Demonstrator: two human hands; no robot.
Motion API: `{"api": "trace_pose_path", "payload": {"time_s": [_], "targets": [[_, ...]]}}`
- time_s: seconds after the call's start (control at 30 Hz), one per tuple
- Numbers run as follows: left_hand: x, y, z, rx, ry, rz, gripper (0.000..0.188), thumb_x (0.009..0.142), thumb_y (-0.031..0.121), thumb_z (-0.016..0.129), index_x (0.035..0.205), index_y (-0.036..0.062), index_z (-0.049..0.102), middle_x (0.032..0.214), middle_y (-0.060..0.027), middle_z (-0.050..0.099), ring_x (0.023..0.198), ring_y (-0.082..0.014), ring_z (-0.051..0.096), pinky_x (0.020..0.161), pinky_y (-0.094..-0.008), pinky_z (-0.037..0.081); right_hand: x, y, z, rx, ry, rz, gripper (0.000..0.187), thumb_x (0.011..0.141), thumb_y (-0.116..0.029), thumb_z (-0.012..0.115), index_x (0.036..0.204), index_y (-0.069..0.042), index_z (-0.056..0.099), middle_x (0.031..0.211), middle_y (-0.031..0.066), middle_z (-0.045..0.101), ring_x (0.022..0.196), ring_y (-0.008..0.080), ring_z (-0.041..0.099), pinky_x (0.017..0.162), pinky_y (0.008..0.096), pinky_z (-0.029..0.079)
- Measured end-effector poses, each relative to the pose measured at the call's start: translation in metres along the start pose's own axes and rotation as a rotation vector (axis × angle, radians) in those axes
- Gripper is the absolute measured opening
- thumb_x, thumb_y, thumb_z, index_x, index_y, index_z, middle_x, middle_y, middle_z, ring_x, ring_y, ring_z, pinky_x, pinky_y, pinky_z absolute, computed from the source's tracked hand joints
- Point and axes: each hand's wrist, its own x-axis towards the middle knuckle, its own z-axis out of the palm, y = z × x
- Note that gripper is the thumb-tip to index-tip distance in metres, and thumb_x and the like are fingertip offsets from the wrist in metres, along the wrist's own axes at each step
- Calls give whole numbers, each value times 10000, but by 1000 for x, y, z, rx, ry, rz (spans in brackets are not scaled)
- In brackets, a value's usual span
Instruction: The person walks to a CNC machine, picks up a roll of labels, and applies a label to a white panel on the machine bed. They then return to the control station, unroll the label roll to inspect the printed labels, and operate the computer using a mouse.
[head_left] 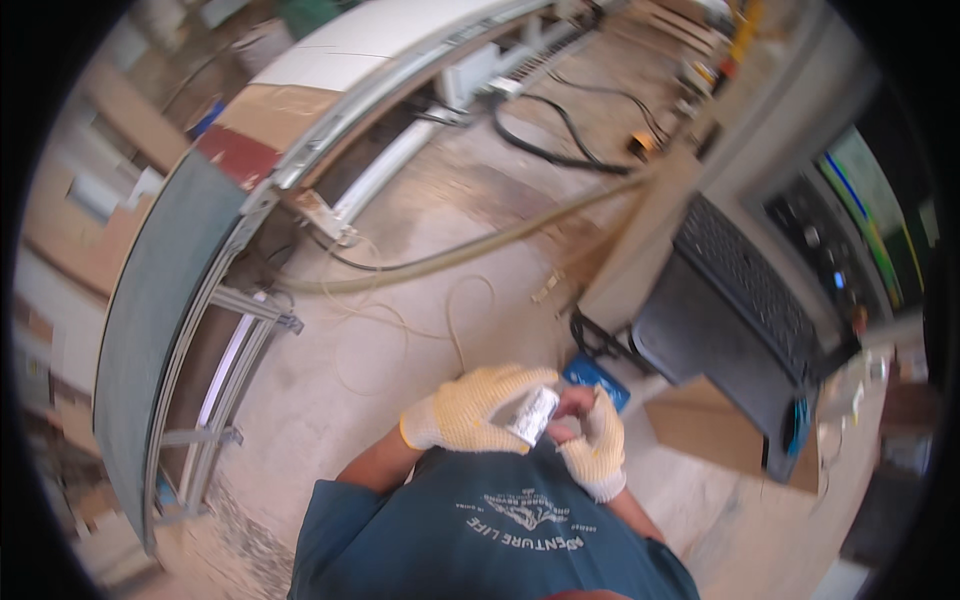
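In front of my dark teal shirt, my left hand [470,410], in a cream knitted glove, is closed around a short silvery cylinder [534,415] with a shiny, crinkled-looking surface. The cylinder stands tilted, its upper end leaning right. My right hand [594,443] wears a similar glove that leaves some fingertips bare. Its fingers are bent, with the tips right beside the cylinder. Whether they touch it or pinch something small is blurred and cannot be made out.
On the left stands a metal-framed table [175,290] with a grey-green top. A black keyboard [745,280] sits on a dark tray [700,345] at right, by a control cabinet. A blue object [597,380] lies beyond my right hand. A hose [450,262] and thin cords cross the floor.
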Motion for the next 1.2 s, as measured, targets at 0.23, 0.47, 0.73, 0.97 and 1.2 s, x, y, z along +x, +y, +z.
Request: {"api": "trace_pose_path", "payload": {"time_s": [0.23, 0.47, 0.73, 0.97, 1.2], "targets": [[-56, -47, -42, -145, -76, -330, 1078, 810, 393, 903, 1677, 113, 328, 1418, -265, 653, 1295, -435, 656, 1060, -466, 525, 75, 20, 40, -245, -424, -229, 319, 846, -55, 829, 1159, -57, 770, 984, 132, 695, 835, 336, 716, 725, 397, 581], [-96, -74, -143, -147, 18, -198, 1051, 789, 288, 903, 1662, 81, 356, 1407, -213, 668, 1306, -340, 661, 1083, -406, 506, 151, -11, 132, -396, -450, -456, 258, 734, -57, 844, 970, -60, 739, 934, 101, 736, 813, 315, 715, 693, 427, 588], [-103, -95, -206, -253, 134, -201, 1136, 699, 220, 1023, 1624, 5, 400, 1474, -129, 627, 1369, -229, 608, 1143, -387, 488, 221, -32, 173, -217, -488, -421, 277, 733, 30, 819, 948, -55, 666, 923, 101, 691, 803, 325, 708, 681, 410, 575], [-67, -134, -264, -311, 196, -245, 1162, 680, 208, 1028, 1619, -28, 386, 1532, -148, 586, 1399, -236, 590, 1179, -389, 454, 323, -14, 186, -154, -567, -404, 203, 781, 34, 814, 933, -49, 707, 959, 123, 710, 834, 340, 714, 713, 402, 574], [49, -185, -338, -737, 371, -345, 1183, 649, 136, 1030, 1625, -21, 380, 1508, -146, 589, 1378, -219, 588, 1163, -373, 451, 485, 29, 156, 21, -729, -255, 102, 893, 5, 720, 960, -44, 661, 939, 76, 675, 872, 271, 660, 751, 351, 508]]}}
